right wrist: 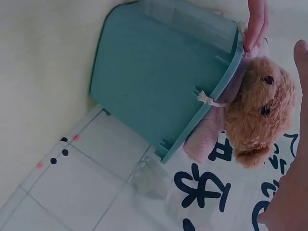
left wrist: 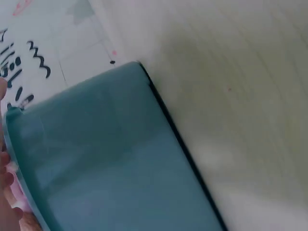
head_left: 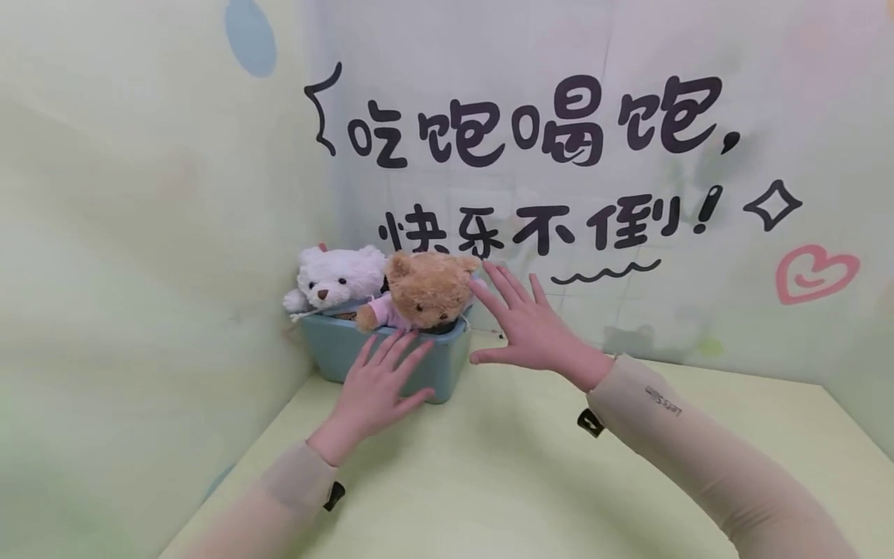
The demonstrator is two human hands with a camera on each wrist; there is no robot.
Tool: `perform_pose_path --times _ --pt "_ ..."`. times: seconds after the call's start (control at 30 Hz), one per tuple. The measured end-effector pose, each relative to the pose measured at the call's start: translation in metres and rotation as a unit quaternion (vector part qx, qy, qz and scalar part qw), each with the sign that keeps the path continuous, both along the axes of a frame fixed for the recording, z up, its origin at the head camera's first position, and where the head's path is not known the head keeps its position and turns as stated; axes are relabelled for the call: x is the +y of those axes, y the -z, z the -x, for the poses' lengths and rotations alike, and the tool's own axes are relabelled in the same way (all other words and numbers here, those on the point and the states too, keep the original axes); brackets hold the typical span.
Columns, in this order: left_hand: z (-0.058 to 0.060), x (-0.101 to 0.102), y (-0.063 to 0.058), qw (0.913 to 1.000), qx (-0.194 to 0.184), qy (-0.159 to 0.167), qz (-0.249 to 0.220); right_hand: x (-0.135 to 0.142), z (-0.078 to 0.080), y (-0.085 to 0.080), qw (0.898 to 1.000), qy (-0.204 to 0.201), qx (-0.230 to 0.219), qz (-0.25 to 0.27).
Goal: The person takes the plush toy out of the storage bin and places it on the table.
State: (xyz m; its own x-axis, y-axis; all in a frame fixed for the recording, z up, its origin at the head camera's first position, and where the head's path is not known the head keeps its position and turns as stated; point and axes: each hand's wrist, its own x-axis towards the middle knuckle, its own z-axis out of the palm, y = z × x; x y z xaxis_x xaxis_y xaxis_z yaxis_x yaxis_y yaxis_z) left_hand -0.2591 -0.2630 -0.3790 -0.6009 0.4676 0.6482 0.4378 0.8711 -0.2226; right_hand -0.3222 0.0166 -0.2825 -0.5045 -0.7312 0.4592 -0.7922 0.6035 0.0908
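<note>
I see the left hand (head_left: pixel 372 394) outstretched before the blue bin (head_left: pixel 449 366), the right hand (head_left: pixel 536 332) spread wide beside the brown bear (head_left: pixel 433 281), both splayed.

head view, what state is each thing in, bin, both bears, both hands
blue bin: upright on the table, top uncovered
white bear: in the bin, head above the rim
brown bear: in the bin, head tipped forward near the front rim
left hand: open, fingers spread before the bin
right hand: open, fingers spread beside the brown bear
</note>
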Motion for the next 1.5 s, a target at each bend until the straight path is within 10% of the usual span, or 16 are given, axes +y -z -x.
perform_pose_path --times 0.43,1.07,1.5 --pt "0.017 0.007 0.015 0.9850 0.111 -0.003 -0.132 -0.047 0.028 -0.015 1.000 -0.020 -0.007 -0.006" --pt "0.024 0.008 0.012 0.9756 0.128 0.028 -0.176 -0.083 0.055 0.006 0.983 -0.067 0.122 0.120" --pt "0.032 0.007 0.017 0.9742 0.124 0.028 -0.187 -0.077 0.059 -0.020 0.970 -0.083 0.152 0.170"
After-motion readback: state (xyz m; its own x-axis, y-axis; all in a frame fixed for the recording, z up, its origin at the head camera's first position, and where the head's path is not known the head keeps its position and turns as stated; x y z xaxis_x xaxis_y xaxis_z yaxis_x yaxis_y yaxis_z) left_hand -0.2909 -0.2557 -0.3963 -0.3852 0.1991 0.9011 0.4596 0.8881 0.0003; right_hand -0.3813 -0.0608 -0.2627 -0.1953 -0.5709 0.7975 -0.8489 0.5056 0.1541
